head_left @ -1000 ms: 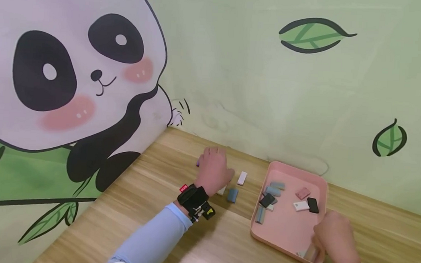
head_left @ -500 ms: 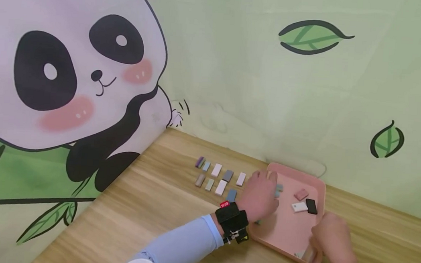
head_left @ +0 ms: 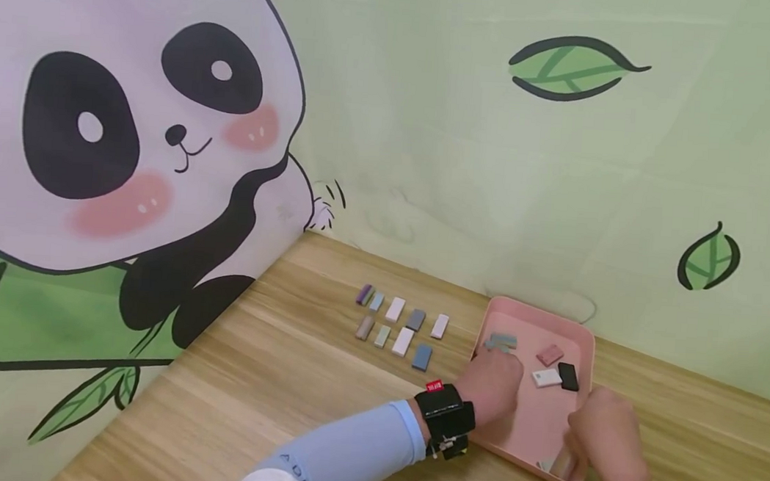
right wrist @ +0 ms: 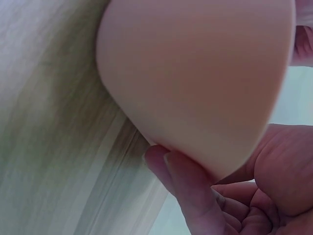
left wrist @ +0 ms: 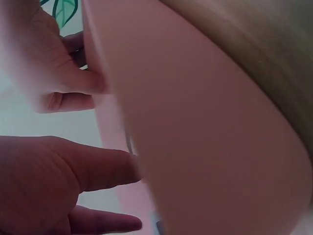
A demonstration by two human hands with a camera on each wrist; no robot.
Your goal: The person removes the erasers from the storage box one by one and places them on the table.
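Note:
A pink tray [head_left: 524,425] stands on the table, with small flat blocks lying in it. My left hand [head_left: 492,383] reaches over its left side; in the left wrist view the thumb [left wrist: 105,169] and a finger below it are straight and apart, near a bluish block [left wrist: 157,225] partly hidden by the tray wall. At the tray's right front side my right hand [head_left: 608,431] grips the rim, its fingertips [right wrist: 188,178] against the outer wall in the right wrist view. Inside lie bluish blocks [head_left: 503,340], a pink block [head_left: 550,354], a white block [head_left: 546,378] and a black block [head_left: 568,377].
Two rows of small blocks lie on the wooden table [head_left: 251,379] left of the tray, among them a purple block [head_left: 364,294], a white block [head_left: 402,342] and a blue block [head_left: 421,357]. A wall [head_left: 429,162] painted with a panda and leaves rises behind.
My left hand has moved right from the block rows, over the tray's edge, then lower into its left side. The rows are uncovered now. My right hand stays at the tray rim.

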